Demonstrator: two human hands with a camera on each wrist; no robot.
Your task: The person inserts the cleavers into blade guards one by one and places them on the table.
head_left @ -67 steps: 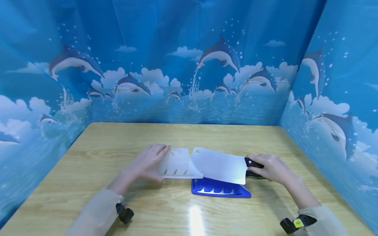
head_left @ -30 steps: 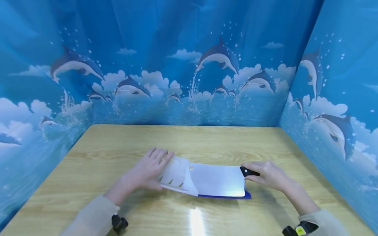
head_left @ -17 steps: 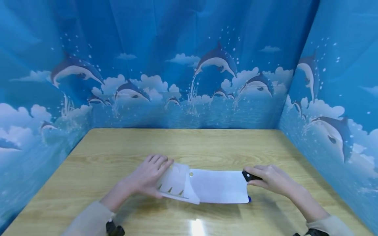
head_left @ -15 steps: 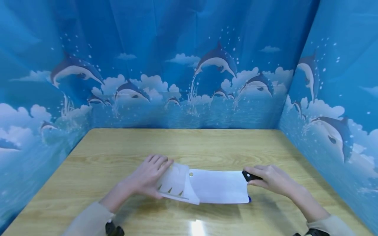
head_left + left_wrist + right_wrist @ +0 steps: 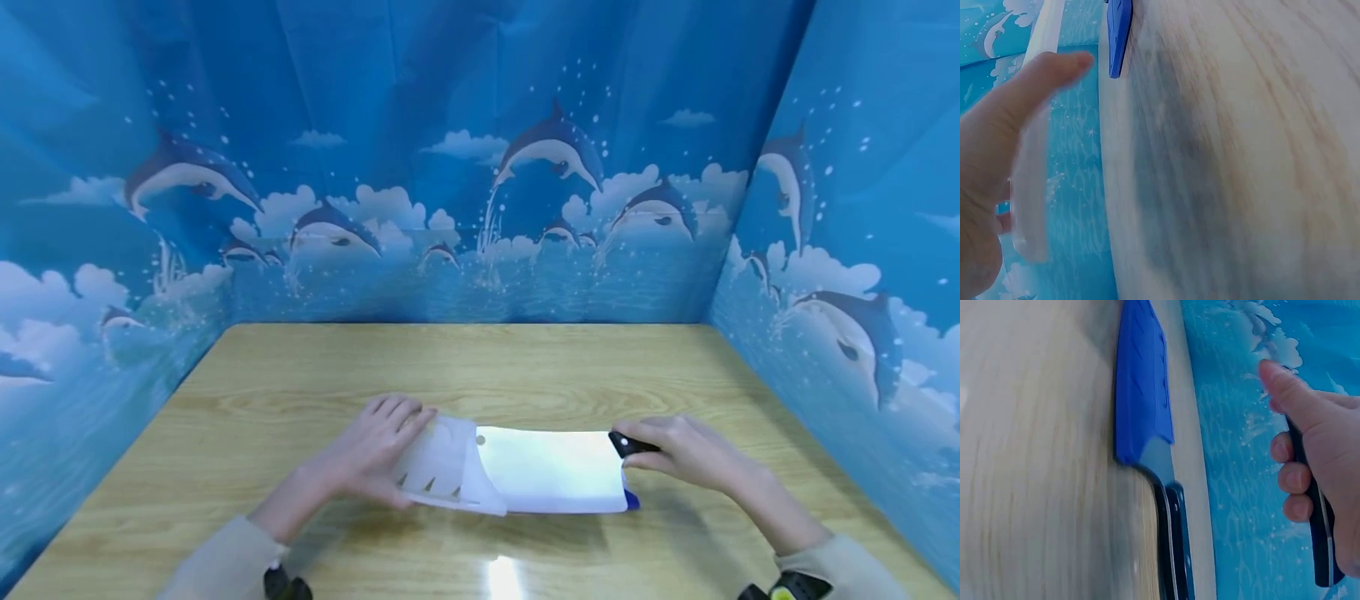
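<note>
My left hand (image 5: 375,454) holds a whitish translucent blade cover (image 5: 442,462) by its left end, thumb at the near side and fingers over the far side. My right hand (image 5: 686,450) grips the black handle (image 5: 630,444) of a cleaver, whose broad shiny blade (image 5: 555,471) points left. The blade's front end, with a round hole, meets the cover's slanted mouth; whether any of it is inside I cannot tell. In the right wrist view the fingers wrap the cleaver handle (image 5: 1316,531). Both things are held above the table.
Below the cleaver a knife in a blue blade cover (image 5: 1141,387) lies on the wooden table (image 5: 337,367), its black handle (image 5: 1175,544) sticking out. The head view shows only a blue corner of it. Blue dolphin-print curtains (image 5: 420,167) stand behind and at the sides.
Compared with two seconds ago, the cleaver and white cover are nearer me, and the blade now hides most of the blue cover. Over the last half second the blade tilts slightly and catches more light.
</note>
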